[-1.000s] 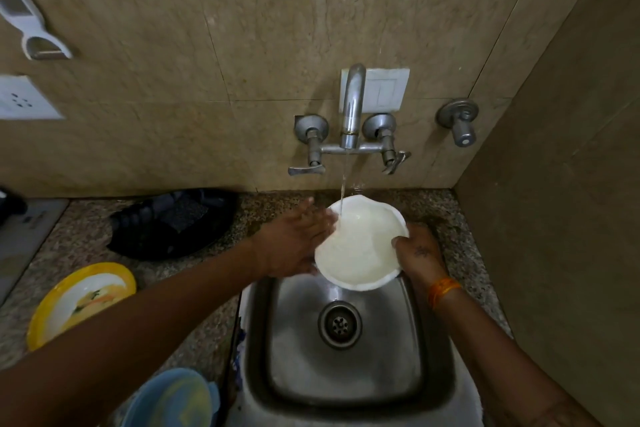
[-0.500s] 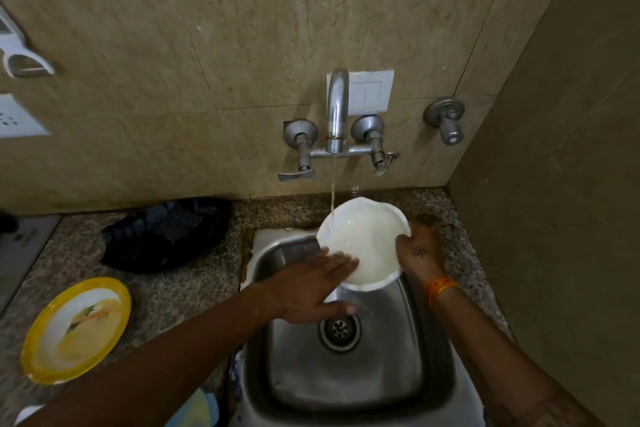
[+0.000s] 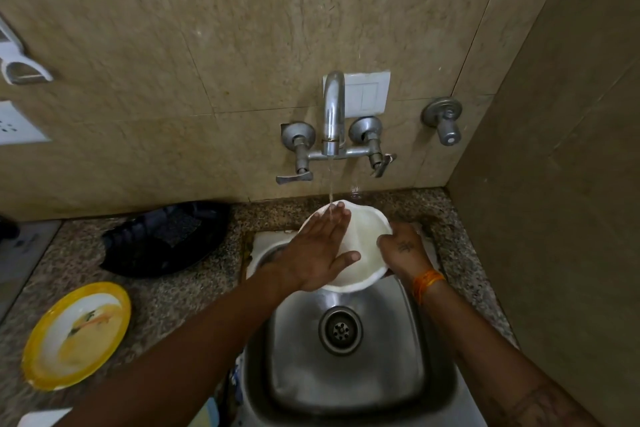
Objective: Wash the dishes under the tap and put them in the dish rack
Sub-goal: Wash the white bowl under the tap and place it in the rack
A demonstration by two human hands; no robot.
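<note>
Now my left hand (image 3: 320,250) lies flat inside the white bowl (image 3: 360,246), fingers straight and pressed to its inner face under the stream; half a second ago it was below the rim, off the bowl, so the rubbing stroke has resumed. My right hand (image 3: 401,248) grips the bowl's right rim, thumb over the edge, and holds it tilted above the back of the sink (image 3: 433,374). Water from the tap (image 3: 333,114) falls onto my left fingertips (image 3: 337,210) and the upper rim. I judge the wash is mid-course: the inside is being rinsed, the outside not yet shown to me.

Edges: the bowl's far rim sits near the wall and the counter lip behind the sink, with little room to push back. Forward, over the drain (image 3: 341,329), the basin is open. To the left on the counter lie a dark tray (image 3: 162,239), possibly the rack, though I cannot confirm it, and a yellow-rimmed plate (image 3: 76,334), well apart from the sink.
</note>
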